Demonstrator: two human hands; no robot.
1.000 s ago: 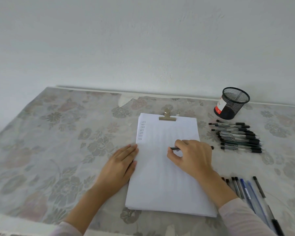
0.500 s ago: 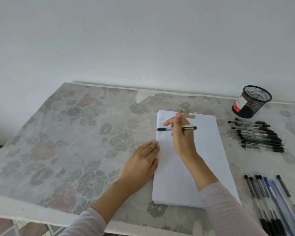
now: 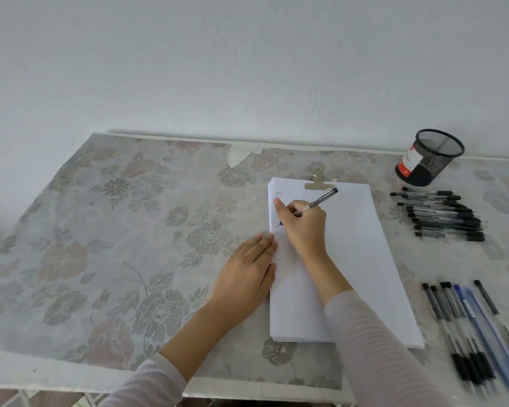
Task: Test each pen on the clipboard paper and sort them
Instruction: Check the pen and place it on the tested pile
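Observation:
A stack of white paper [image 3: 350,259] lies under a metal clip [image 3: 318,183], with small handwritten marks down its upper left margin. My right hand [image 3: 303,227] grips a clear black-capped pen [image 3: 321,199] in a writing hold, its tip down at the left margin near the marks. My left hand [image 3: 247,271] lies flat, fingers together, pressing the paper's left edge. One group of black pens [image 3: 444,214] lies right of the paper. A second group of black and blue pens [image 3: 476,324] lies nearer me at the right.
A black mesh pen cup [image 3: 431,157] with a red and white label stands at the back right by the wall. The floral tablecloth [image 3: 115,245] covers the table, whose front edge runs along the bottom of the view.
My right hand turned the pen from lying sideways into a writing hold and brought its tip down onto the left margin. My left hand stayed flat on the paper's edge. The camera shifted left.

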